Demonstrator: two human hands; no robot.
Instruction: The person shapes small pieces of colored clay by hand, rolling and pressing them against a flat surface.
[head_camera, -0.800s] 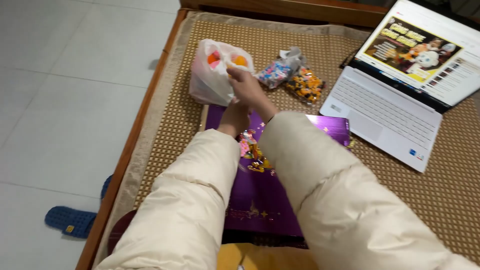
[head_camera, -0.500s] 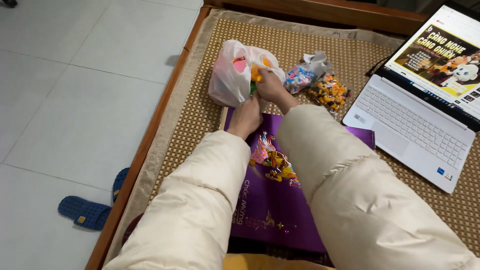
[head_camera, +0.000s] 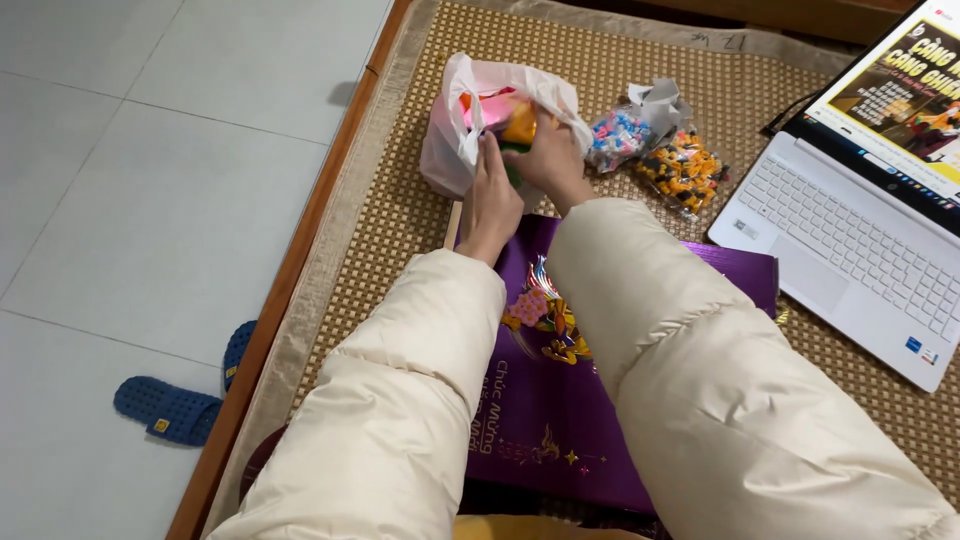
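Both hands, left (head_camera: 490, 200) and right (head_camera: 548, 160), are closed on the mouth of the thin white plastic bag (head_camera: 455, 140) near the woven mat's (head_camera: 400, 220) left edge. A hard tug could tear it, spilling colourful pieces onto the floor (head_camera: 170, 150).

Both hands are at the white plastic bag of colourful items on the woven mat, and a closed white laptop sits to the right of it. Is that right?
Not quite: the white laptop is open, its screen lit, as the head view shows. The rest holds: the left hand and right hand are both at the white plastic bag of colourful items on the woven mat, with the laptop to the right.
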